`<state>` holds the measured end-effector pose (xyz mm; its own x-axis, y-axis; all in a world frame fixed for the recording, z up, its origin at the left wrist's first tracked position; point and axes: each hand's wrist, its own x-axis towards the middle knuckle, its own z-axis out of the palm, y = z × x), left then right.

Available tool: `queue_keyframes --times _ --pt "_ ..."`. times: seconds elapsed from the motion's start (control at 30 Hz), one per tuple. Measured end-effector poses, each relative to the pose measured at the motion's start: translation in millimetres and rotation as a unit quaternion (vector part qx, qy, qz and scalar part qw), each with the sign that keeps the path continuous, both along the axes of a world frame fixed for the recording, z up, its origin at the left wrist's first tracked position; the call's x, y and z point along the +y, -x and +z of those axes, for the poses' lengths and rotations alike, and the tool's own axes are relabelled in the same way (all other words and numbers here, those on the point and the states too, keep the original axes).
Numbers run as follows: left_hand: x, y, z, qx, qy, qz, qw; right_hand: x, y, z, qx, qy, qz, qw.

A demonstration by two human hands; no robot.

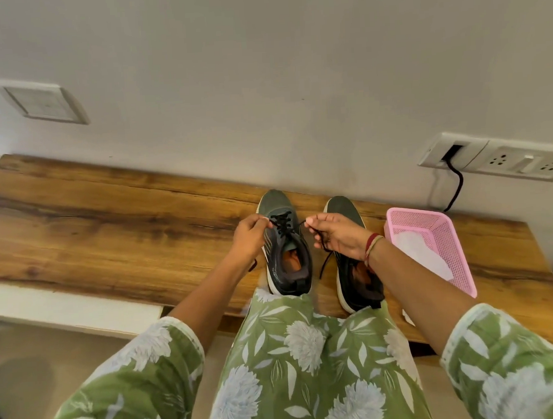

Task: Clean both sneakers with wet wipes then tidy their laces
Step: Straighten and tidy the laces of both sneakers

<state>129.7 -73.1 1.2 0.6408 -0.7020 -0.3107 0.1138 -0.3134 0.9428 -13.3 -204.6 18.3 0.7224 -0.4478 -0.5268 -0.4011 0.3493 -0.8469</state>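
Our left hand [249, 237] and right hand [338, 236] each pinch a lace [281, 225] end, held out to either side. We reckon that's to snug the sneaker [286, 267] before tying.

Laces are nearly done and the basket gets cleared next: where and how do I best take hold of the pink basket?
Take the pink basket by its right long wall, pinching over the open rim from above and from the right. That wall is thin, upright and bare. The right sneaker stands close on its left, and a white wipe lies inside.
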Motion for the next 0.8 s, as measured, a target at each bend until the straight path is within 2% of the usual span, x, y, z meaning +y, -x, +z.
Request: queue_keyframes --times 0.1,0.27,0.43,0.57,0.8 --pt "4 5 1 0.003 0.01 -0.03 0.999 -1 -1 -1 0.001 0.004 -0.019 1.0" --pt "-10 15 9 0.027 0.069 -0.027 0.997 10 -19 1 -0.066 0.017 -0.026 0.997" --pt "-13 14 5 0.061 0.091 -0.017 0.994 17 -23 -9 -0.092 0.013 -0.106 0.99" --pt "-11 18 -12 0.068 0.11 -0.014 0.991 24 -27 -22 -0.099 -0.047 -0.172 0.979" --pt "-16 17 -22 0.048 0.124 -0.008 0.991 22 -29 -24 -0.156 -0.11 -0.217 0.957"
